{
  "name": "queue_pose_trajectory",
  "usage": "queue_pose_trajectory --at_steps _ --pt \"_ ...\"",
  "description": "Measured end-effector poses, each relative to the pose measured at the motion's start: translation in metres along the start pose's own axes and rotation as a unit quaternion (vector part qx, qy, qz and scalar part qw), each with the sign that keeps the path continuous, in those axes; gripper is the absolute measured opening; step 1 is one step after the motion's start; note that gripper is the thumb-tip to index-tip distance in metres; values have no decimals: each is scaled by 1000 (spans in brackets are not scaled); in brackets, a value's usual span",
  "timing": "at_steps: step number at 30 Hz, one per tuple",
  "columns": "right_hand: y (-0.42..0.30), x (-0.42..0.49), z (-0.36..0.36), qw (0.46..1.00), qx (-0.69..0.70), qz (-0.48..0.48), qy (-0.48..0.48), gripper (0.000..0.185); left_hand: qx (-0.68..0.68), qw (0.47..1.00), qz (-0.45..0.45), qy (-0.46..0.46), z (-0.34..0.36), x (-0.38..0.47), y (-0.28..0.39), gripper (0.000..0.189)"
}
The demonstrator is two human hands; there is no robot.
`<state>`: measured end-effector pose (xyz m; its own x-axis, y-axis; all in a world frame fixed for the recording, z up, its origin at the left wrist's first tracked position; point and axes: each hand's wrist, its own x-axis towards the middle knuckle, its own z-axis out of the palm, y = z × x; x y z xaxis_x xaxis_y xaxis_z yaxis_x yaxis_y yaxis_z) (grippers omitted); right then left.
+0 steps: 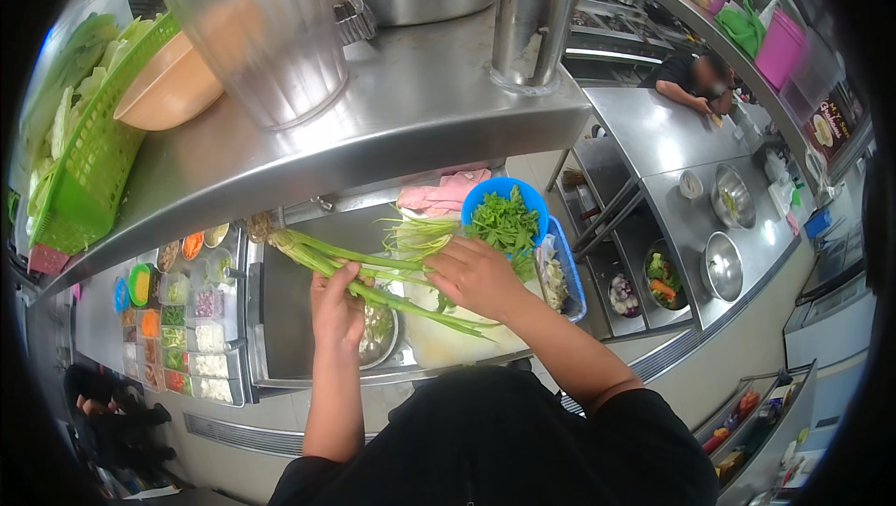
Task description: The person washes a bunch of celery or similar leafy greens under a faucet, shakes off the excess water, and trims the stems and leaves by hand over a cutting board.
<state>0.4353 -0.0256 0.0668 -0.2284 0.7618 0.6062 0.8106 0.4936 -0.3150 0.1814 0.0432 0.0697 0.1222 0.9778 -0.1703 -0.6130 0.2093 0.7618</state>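
My left hand (339, 306) grips a bunch of celery (308, 250) around its green stalks, with the root end up and to the left. My right hand (476, 278) pinches the thinner ends of the stalks; its fingertips are partly hidden. Both hands are over a white cutting board (437, 345) and the sink counter. Thin trimmed stems (413, 229) lie behind my right hand. Beyond it stands a blue bowl (540, 201) heaped with green leaves (505, 219). A metal bowl (393, 338) with cut pieces and liquid sits beside the board, partly behind my left hand.
A steel shelf (420, 107) crosses overhead, bearing a clear plastic container (280, 79) and a green basket (91, 177). At left are several ingredient tubs (210, 334). A pink cloth (444, 192) and blue basket (577, 299) flank the blue bowl. Another person (689, 82) leans on the far table.
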Motion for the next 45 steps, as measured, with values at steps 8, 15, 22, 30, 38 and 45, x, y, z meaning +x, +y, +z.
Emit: queue_pose_trajectory --at_steps 8,15,22,30,38,45 --pt "7 -8 13 998 35 -17 -47 17 11 1000 -15 -20 9 -4 -9 48" --pt "25 -22 23 916 328 184 -137 15 156 984 58 -67 1 16 -26 40" --pt "17 -22 35 991 -41 15 -129 19 206 971 121 -31 15 3 -41 39" --pt "143 -59 56 684 472 487 270 17 104 976 180 60 10 19 -29 38" --pt "188 -44 8 966 -86 240 42 23 60 989 114 67 8 21 -16 33" --pt "0 -50 -22 986 94 95 102 24 33 993 81 75 -5 19 -16 31"
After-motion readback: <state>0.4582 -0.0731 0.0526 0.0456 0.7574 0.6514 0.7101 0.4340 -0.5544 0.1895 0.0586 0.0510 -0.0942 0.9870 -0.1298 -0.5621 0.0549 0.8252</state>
